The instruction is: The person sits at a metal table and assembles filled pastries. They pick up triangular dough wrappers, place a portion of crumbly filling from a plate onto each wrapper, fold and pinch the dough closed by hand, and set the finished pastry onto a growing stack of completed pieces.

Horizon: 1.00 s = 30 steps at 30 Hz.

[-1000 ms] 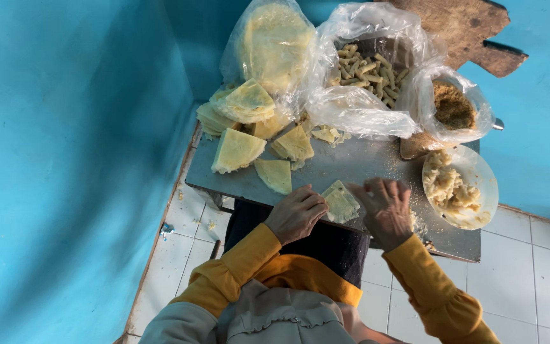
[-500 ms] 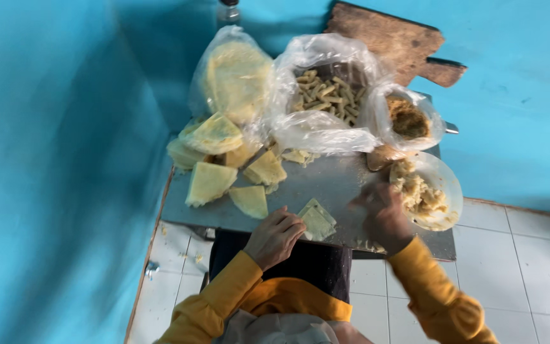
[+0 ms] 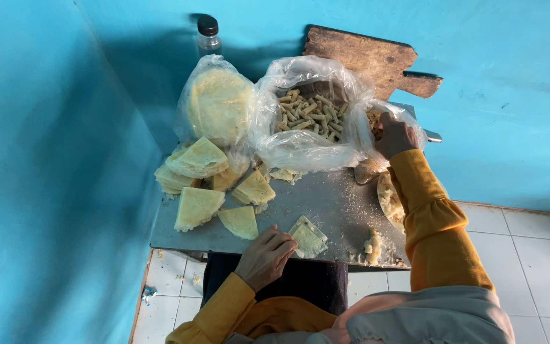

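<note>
My left hand (image 3: 265,258), fingers curled, presses a small folded wrapper (image 3: 308,237) at the lower centre, close to the metal table (image 3: 326,200)'s near edge. My right hand (image 3: 394,135) reaches into a plastic bag (image 3: 359,127) at upper right; I cannot tell its grip. Bare metal lies open between them.

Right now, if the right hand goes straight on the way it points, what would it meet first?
The right hand points away from the person, into a small plastic bag of brownish filling. It would probably meet that filling first, then the blue wall behind, though depth is hard to judge.
</note>
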Available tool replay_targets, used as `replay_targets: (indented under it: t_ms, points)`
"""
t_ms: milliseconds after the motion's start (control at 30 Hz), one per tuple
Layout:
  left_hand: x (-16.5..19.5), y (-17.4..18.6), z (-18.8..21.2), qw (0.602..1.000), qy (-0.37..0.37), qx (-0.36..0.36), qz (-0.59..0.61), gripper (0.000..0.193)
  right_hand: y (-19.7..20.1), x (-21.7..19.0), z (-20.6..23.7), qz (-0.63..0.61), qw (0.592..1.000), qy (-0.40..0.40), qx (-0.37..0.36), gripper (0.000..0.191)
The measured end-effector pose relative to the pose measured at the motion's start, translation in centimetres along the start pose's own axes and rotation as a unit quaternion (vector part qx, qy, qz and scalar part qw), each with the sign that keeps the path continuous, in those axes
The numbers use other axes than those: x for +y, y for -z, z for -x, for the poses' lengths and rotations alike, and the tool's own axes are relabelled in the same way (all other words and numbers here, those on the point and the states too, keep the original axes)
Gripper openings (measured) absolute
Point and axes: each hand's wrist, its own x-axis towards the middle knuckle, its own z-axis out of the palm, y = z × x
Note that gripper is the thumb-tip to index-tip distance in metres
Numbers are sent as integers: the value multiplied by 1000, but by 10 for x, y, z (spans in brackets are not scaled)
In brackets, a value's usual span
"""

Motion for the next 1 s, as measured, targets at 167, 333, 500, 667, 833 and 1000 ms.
replay_targets:
  t_ms: [167,333,500,667,833,1000]
  points:
    - [-1,-3,1,1000,6,7,4,14,7,20,0,-59,998,2,28,31]
    - [-3,-6,2,1000,-22,5,-21,11,14,57,21,-471,882,-13,7,36]
    - [-4,-9,3,1000,-9,14,-10,11,-25,9,95,-494,858,54,-130,25]
    - [2,-8,1,1000,-1,21,-14,14,-68,-74,182,-453,862,163,-160,25]
    - [9,-5,1,997,24,47,-63,12,-70,-81,216,-296,897,326,35,27]
    - [16,-6,4,991,30,46,-120,13,-72,-66,228,-228,920,309,79,38]
